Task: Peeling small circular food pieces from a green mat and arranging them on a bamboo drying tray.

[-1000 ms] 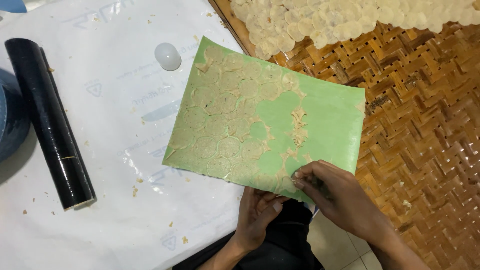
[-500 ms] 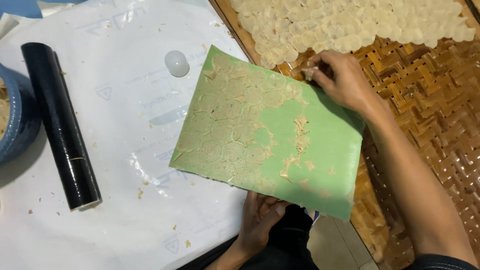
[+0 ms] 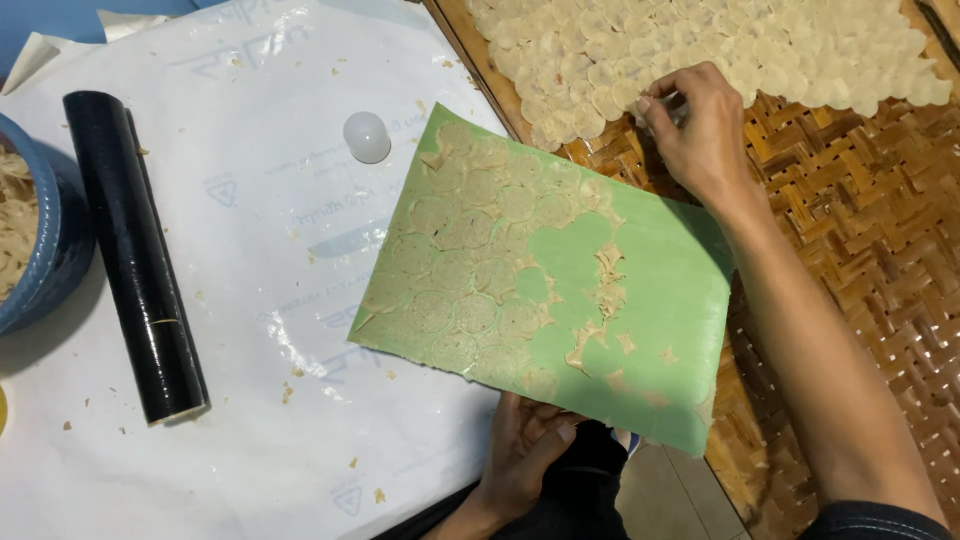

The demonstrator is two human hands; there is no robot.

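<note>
Left hand: the left hand (image 3: 523,450) sat at the near edge of the flat green plastic sheet (image 3: 640,300), fingers curled under it and thumb on top, pinching the edge and holding it up.
Right hand: the right hand (image 3: 700,130) reached across to the woven bamboo drying tray (image 3: 860,220), fingertips pressed together on a thin pale dough round (image 3: 668,103) at the edge of the laid-out batch.
Green sheet: tilted, lying partly over the tray's rim and partly over the white plastic table cover (image 3: 250,200); its left half was covered in thin round dough discs (image 3: 460,270), its right half mostly bare with torn scraps.
Batch: overlapping pale rounds (image 3: 700,40) filled the tray's far part.
Nearby: a black cylindrical roller (image 3: 135,255) lay on the white cover, well left of the sheet; a small translucent white cap (image 3: 366,137) just beyond the sheet's far corner; a blue bowl (image 3: 55,260) at the left edge.
</note>
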